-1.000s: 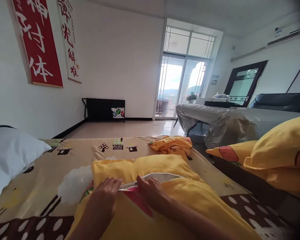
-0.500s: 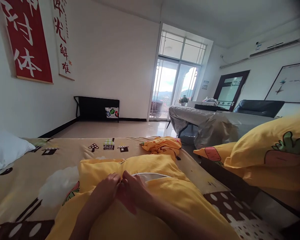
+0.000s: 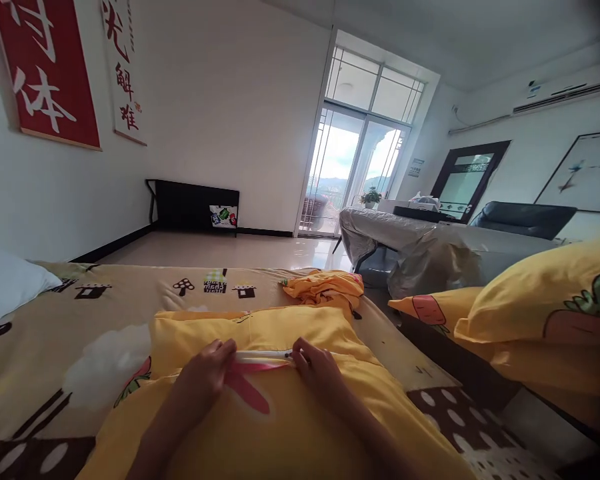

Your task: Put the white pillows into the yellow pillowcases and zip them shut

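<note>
A yellow pillowcase (image 3: 280, 427) with a pink print lies over a stuffed shape in front of me. A white zipper (image 3: 260, 355) runs across its upper part, stretched between my hands. My left hand (image 3: 207, 373) pinches the fabric at the left end of the visible zipper stretch. At the other end, my right hand (image 3: 316, 370) has its fingers closed on the small dark zipper pull (image 3: 289, 354). The fingertips partly cover the pull.
A crumpled orange-yellow cloth (image 3: 325, 290) rests beyond the pillowcase on the patterned bedsheet (image 3: 145, 293). Plump yellow pillows (image 3: 545, 300) are at the right, and a white pillow (image 3: 15, 287) is at the left edge. Farther back stands a plastic-covered table (image 3: 410, 233).
My right hand has slid right along the zipper, away from my left hand, which shifted slightly left. The gap showing white inside has narrowed, and closed zipper now shows between my hands.
</note>
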### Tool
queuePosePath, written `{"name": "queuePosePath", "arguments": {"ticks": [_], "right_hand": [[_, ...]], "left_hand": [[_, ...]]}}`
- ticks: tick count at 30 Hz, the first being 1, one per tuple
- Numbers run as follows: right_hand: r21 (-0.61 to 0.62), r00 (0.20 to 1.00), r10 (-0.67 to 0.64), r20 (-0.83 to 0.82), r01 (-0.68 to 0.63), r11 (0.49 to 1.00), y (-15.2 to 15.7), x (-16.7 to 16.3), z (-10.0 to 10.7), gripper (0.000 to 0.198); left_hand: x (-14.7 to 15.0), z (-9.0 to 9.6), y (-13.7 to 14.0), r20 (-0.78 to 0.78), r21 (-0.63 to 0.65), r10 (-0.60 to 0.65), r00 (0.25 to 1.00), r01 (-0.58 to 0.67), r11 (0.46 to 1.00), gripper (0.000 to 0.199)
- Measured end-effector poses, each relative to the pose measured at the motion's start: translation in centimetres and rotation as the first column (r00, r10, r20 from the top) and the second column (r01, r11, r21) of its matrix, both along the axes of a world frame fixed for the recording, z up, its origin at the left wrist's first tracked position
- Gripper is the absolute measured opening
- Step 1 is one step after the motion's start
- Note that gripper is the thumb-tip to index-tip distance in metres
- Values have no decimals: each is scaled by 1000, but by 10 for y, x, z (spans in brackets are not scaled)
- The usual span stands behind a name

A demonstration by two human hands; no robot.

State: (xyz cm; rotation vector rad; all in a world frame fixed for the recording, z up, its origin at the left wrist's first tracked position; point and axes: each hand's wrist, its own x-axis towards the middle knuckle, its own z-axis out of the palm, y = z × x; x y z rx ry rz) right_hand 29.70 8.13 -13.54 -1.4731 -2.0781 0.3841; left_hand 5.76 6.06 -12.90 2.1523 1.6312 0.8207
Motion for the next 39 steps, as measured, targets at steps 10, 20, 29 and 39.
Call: {"name": "queuePosePath", "arguments": {"ticks": [10, 20, 29, 39], "right_hand": [[204, 951, -18, -307, 85, 975, 0, -26, 32, 29], [368, 994, -11, -105, 49, 929, -6, -53, -40, 23], [577, 999, 22, -35, 2, 817, -21, -39, -33, 20], [619, 996, -64, 57, 15, 785, -24, -29, -29, 19]], "left_hand": [[-31, 69, 30, -238, 562, 60, 969, 87, 823, 30], [-102, 18, -3, -506, -179, 70, 860, -184, 967, 23], [67, 45, -7, -410, -3, 10, 912, -12, 1000, 42], [62, 2, 2, -243, 23, -161, 957, 171, 985, 23]]}}
